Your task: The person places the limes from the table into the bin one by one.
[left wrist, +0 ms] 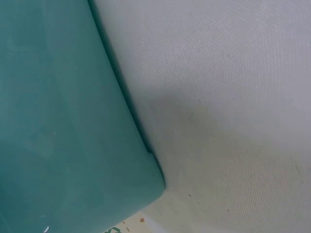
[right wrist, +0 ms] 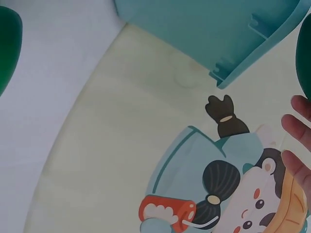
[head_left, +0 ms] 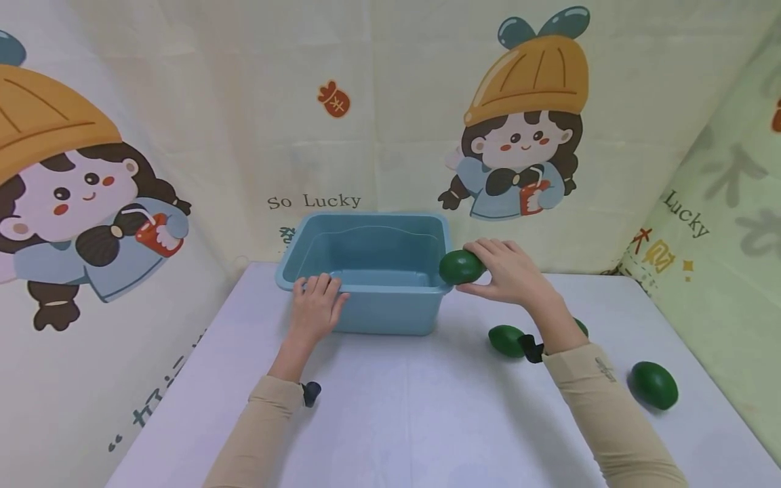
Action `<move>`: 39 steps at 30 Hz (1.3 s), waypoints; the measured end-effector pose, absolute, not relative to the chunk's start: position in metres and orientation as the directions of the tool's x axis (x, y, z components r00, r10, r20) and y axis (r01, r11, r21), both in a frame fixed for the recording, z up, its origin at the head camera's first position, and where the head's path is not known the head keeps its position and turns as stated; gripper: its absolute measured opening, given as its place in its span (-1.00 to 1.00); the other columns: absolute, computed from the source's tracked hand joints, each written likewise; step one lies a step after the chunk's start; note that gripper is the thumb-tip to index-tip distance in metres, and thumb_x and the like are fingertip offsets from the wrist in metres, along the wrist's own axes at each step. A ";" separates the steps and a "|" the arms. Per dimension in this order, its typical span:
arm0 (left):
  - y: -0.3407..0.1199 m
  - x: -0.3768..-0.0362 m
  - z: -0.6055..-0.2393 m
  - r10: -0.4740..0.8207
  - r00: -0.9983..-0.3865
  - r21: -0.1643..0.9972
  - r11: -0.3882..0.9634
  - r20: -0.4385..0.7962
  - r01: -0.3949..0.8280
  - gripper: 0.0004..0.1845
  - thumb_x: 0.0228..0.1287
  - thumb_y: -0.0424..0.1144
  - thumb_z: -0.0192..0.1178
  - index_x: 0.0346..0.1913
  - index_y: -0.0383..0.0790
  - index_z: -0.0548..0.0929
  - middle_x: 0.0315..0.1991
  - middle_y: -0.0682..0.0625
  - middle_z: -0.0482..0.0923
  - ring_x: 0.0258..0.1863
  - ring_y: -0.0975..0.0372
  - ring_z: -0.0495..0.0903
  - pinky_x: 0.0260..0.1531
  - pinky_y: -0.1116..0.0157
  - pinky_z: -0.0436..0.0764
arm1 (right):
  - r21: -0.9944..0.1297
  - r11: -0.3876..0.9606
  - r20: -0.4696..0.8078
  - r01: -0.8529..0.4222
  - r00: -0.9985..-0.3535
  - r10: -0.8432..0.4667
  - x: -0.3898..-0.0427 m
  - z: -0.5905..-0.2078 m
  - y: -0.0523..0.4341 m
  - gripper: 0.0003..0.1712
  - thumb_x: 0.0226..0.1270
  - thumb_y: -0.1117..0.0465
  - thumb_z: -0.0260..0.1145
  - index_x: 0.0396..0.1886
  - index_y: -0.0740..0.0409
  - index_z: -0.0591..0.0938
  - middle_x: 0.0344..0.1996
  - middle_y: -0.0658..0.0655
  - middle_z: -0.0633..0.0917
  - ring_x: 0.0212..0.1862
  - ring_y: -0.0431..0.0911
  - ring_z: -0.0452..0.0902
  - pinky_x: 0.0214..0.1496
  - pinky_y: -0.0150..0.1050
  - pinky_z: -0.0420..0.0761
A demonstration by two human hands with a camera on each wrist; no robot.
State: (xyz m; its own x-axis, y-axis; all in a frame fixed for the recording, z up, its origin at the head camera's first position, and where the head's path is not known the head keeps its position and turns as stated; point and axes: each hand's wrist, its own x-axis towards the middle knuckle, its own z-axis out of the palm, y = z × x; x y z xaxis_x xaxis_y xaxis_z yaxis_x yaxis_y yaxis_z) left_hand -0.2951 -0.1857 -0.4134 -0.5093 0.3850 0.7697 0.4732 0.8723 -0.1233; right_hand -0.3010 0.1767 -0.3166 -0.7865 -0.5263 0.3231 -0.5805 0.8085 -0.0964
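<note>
My right hand holds a smooth dark green oval fruit between thumb and fingers, beside the right rim of a blue plastic bin. In the right wrist view, its fingers and part of the held fruit show at the right edge. My left hand grips the bin's front rim near the left corner, its fingers over the edge. The left wrist view shows the bin's outer wall but not the hand. What lies inside the bin is partly hidden by its front wall.
More green fruits lie on the white table at the right: one under the right wrist, one farther right, and one mostly hidden by the forearm. A cartoon-printed cloth stands behind the bin.
</note>
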 end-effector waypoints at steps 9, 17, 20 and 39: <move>-0.185 -0.292 -0.414 0.387 -0.530 -0.123 0.877 0.755 0.464 -0.49 0.44 0.09 -0.42 -0.20 -0.24 0.42 -0.33 -0.11 0.28 -0.34 0.04 0.28 -0.14 -0.02 0.23 | -0.078 0.801 0.328 -0.593 -0.774 -0.541 -0.304 -0.316 0.168 -0.19 -0.05 -0.28 0.34 0.12 0.09 0.42 -0.02 0.15 0.52 0.04 0.04 0.38 0.14 0.10 0.25; -0.184 -0.291 -0.414 0.385 -0.536 -0.129 0.882 0.751 0.453 -0.47 0.44 0.10 -0.45 -0.18 -0.23 0.42 -0.32 -0.10 0.30 -0.33 0.05 0.28 -0.14 0.00 0.23 | -0.083 0.799 0.315 -0.596 -0.776 -0.547 -0.310 -0.316 0.159 -0.23 -0.03 -0.28 0.32 0.10 0.07 0.42 -0.04 0.13 0.52 0.03 0.02 0.37 0.13 0.09 0.25; -0.184 -0.291 -0.414 0.383 -0.535 -0.129 0.883 0.753 0.450 -0.47 0.44 0.11 -0.46 -0.18 -0.23 0.42 -0.33 -0.10 0.30 -0.33 0.06 0.28 -0.15 0.01 0.23 | -0.089 0.794 0.311 -0.602 -0.774 -0.552 -0.312 -0.316 0.156 -0.23 -0.03 -0.28 0.32 0.10 0.08 0.42 -0.03 0.14 0.52 0.03 0.03 0.37 0.13 0.10 0.25; -0.185 -0.292 -0.413 0.382 -0.553 -0.120 0.885 0.740 0.450 -0.46 0.44 0.10 -0.46 -0.16 -0.24 0.44 -0.31 -0.11 0.31 -0.30 0.05 0.29 -0.14 -0.01 0.22 | -0.073 0.785 0.288 -0.615 -0.767 -0.574 -0.327 -0.315 0.137 -0.17 0.02 -0.30 0.27 0.17 0.13 0.38 0.06 0.21 0.48 0.09 0.08 0.35 0.13 0.08 0.25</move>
